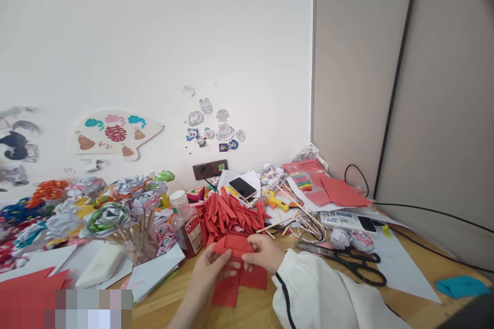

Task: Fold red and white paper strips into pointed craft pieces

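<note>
Between my two hands is a folded piece of red paper [233,244], raised a little over the wooden table. My left hand [216,263] pinches its left side, thumb on top. At its right end my right hand [266,253] grips the paper between thumb and fingers; a white sleeve covers that arm. Below the hands lie flat red paper sheets [226,292] on the table. Just behind is a heap of folded red paper strips [231,216].
Black-handled scissors [357,263] lie right of my right hand. A yellow glue gun [277,200], a phone [242,188] and a bead string [309,229] are behind. To the left stand a bottle [187,226] and many crumpled paper flowers [110,216].
</note>
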{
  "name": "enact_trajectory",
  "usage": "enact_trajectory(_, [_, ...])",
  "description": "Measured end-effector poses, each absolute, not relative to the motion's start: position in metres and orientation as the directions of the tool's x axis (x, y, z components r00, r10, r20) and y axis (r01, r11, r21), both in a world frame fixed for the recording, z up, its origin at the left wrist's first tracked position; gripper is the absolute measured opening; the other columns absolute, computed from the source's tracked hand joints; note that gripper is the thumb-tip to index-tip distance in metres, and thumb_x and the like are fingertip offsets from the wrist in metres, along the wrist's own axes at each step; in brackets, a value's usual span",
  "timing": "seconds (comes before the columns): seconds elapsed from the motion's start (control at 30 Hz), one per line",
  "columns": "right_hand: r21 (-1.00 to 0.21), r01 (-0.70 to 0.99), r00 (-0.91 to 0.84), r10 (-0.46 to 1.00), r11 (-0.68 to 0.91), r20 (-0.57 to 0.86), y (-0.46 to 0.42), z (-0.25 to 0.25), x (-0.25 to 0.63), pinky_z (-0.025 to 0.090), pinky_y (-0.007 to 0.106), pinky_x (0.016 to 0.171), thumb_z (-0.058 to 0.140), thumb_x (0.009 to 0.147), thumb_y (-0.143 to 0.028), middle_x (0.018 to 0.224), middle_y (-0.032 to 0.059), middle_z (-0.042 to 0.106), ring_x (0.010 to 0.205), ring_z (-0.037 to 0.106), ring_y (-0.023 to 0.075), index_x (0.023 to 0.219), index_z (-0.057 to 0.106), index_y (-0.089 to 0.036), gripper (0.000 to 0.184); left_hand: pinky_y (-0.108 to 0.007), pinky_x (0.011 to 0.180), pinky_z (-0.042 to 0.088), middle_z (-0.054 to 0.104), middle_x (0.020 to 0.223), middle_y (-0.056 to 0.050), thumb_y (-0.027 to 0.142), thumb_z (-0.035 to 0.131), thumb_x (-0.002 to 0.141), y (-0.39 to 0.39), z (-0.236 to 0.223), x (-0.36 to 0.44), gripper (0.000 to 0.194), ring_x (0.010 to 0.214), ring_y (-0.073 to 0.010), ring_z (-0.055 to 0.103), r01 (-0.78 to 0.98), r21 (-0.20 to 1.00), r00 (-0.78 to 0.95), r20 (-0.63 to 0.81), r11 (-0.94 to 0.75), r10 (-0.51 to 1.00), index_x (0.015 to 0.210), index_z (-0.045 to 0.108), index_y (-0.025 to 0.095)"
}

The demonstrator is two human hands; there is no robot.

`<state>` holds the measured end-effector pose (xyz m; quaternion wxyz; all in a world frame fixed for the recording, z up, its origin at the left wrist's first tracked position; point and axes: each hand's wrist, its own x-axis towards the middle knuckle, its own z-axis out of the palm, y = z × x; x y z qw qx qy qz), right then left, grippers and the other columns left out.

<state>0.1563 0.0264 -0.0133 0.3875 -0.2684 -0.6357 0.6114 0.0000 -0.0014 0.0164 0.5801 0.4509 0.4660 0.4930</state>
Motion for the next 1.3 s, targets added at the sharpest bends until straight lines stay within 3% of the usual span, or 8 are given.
enact_trajectory(0.17, [-0.994,-0.033,-0.624,0.775,0.1,0.098,0.03,-0.012,0.166,0.039,0.02,0.047,0.057,0.061,-0.045,0.056,-0.0008,0.056,0.046,0.051,0.0081,0.072,0.051,-0.012,0.036,-0.024,0.048,0.048,0.062,0.048,0.003,0.037,0.065,0.054,0.0,0.023,-0.008,0.027,0.045,-0.0132,0.059,-0.039,0.999,0.086,0.038,-0.035,0.996,0.064,0.05,0.017])
enact_trajectory(0.3, [-0.991,-0.01,-0.62,0.777,0.13,0.108,0.027,-0.007,0.168,0.036,0.017,0.043,0.047,0.069,-0.047,0.054,-0.0007,0.056,0.044,0.051,0.0072,0.07,0.05,-0.012,0.035,-0.022,0.044,0.045,0.059,0.043,0.003,0.037,0.063,0.057,0.0,0.021,-0.01,0.025,0.041,-0.0131,0.058,0.047,0.998,0.15,0.043,-0.051,0.988,0.063,0.051,0.016])
enact_trajectory(0.6, [-0.961,-0.24,-0.57,0.781,0.14,0.256,0.028,-0.005,0.167,0.042,0.022,0.048,0.053,0.069,-0.039,0.059,0.0007,0.058,0.046,0.053,0.0085,0.096,0.047,-0.012,0.039,-0.023,0.045,0.044,0.063,0.05,0.0,0.032,0.065,0.057,-0.002,0.025,-0.012,0.031,0.042,-0.0141,0.059,-0.148,0.987,0.191,-0.034,0.063,0.981,0.082,0.055,0.016])
enact_trajectory(0.8, [-0.94,-0.302,-0.522,0.797,0.161,0.304,0.026,-0.005,0.166,0.044,0.025,0.053,0.054,0.069,-0.036,0.062,0.0007,0.057,0.053,0.054,0.01,0.09,0.052,-0.013,0.031,-0.02,0.042,0.043,0.064,0.05,-0.001,0.026,0.068,0.054,-0.006,0.028,-0.009,0.027,0.042,-0.0123,0.058,-0.253,0.965,0.145,-0.035,0.071,0.989,0.076,0.057,0.015])
enact_trajectory(1.03, [-0.941,-0.108,-0.416,0.845,0.321,0.336,0.025,-0.006,0.167,0.044,0.024,0.054,0.048,0.072,-0.033,0.071,0.0023,0.058,0.056,0.054,0.0101,0.086,0.057,-0.014,0.025,-0.024,0.046,0.047,0.063,0.05,0.0,0.033,0.064,0.057,-0.006,0.029,-0.007,0.027,0.046,-0.0149,0.06,-0.184,0.978,0.147,-0.068,0.095,0.987,0.076,0.055,0.016])
enact_trajectory(1.17, [-0.85,0.104,-0.425,0.795,0.517,0.432,0.022,-0.002,0.169,0.043,0.024,0.059,0.043,0.074,-0.024,0.078,0.0033,0.06,0.062,0.054,0.0113,0.088,0.06,-0.017,0.023,-0.022,0.046,0.047,0.062,0.053,0.002,0.034,0.063,0.059,-0.007,0.028,-0.005,0.026,0.047,-0.0133,0.059,-0.131,0.988,0.098,-0.076,0.088,0.992,0.076,0.054,0.016])
enact_trajectory(1.3, [-0.807,0.168,-0.452,0.772,0.566,0.447,0.018,0.005,0.171,0.042,0.025,0.066,0.041,0.075,-0.02,0.086,0.0036,0.06,0.074,0.054,0.0137,0.09,0.059,-0.018,0.024,-0.024,0.049,0.048,0.062,0.055,0.003,0.034,0.065,0.054,-0.007,0.028,-0.003,0.029,0.049,-0.0137,0.059,-0.104,0.991,0.062,-0.083,0.089,0.995,0.075,0.053,0.017])
